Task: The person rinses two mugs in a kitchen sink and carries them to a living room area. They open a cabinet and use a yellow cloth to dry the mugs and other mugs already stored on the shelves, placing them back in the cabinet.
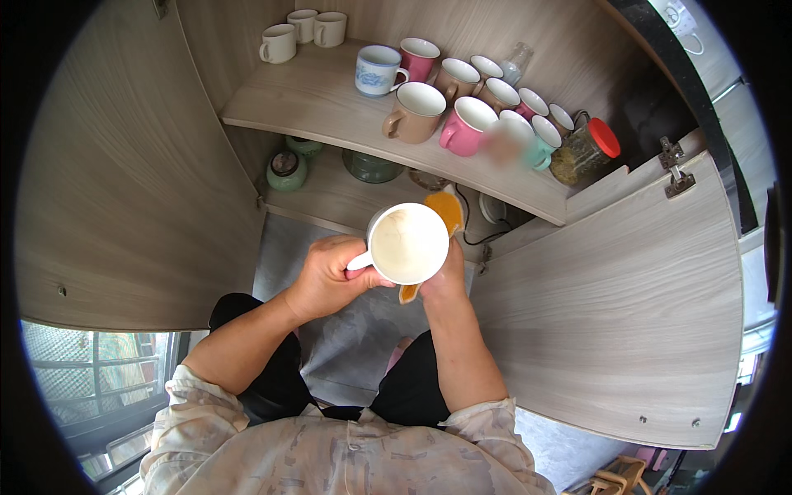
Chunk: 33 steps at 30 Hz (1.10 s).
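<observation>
A white mug (408,245) is held up in front of my chest, its mouth turned toward me and its pale inside showing faint marks. My left hand (330,276) is closed on its handle side, the thumb along the lower rim. On the other side my right hand (446,276) grips an orange cloth with a pale edge (445,212); part of it sticks out above the hand and a corner hangs below the mug. The mug hides most of the right hand's fingers, so how the cloth touches the mug cannot be made out.
An open cupboard stands ahead, its left door (107,181) and right door (619,305) swung out. Its upper shelf (297,99) bears several mugs and a red-lidded jar (587,150). Below are a green jar (286,171), a glass bowl (373,166) and a black cord (469,223).
</observation>
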Each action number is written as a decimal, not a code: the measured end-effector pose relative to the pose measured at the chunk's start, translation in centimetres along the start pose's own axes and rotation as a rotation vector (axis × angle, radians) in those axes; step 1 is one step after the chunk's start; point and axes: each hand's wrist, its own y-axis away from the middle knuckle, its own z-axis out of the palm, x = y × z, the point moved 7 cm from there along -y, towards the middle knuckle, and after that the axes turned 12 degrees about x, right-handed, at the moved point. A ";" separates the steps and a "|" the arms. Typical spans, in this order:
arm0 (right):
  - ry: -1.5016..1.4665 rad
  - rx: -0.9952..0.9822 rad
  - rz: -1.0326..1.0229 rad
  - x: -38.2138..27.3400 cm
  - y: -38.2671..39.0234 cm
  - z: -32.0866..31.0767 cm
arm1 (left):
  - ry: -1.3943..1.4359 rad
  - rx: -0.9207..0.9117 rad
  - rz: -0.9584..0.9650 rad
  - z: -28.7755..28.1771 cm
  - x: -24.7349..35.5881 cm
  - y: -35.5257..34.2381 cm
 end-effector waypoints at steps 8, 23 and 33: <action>1.136 0.115 -1.127 -5.8 1.1 0.5 | -0.341 0.110 0.242 -1.6 0.9 -0.5; 0.111 -0.577 0.227 2.0 3.0 1.1 | -0.654 -0.041 0.632 0.7 0.1 2.9; 1.499 -0.796 -0.970 9.0 3.8 -0.6 | -0.448 -0.614 0.282 1.7 -5.1 4.1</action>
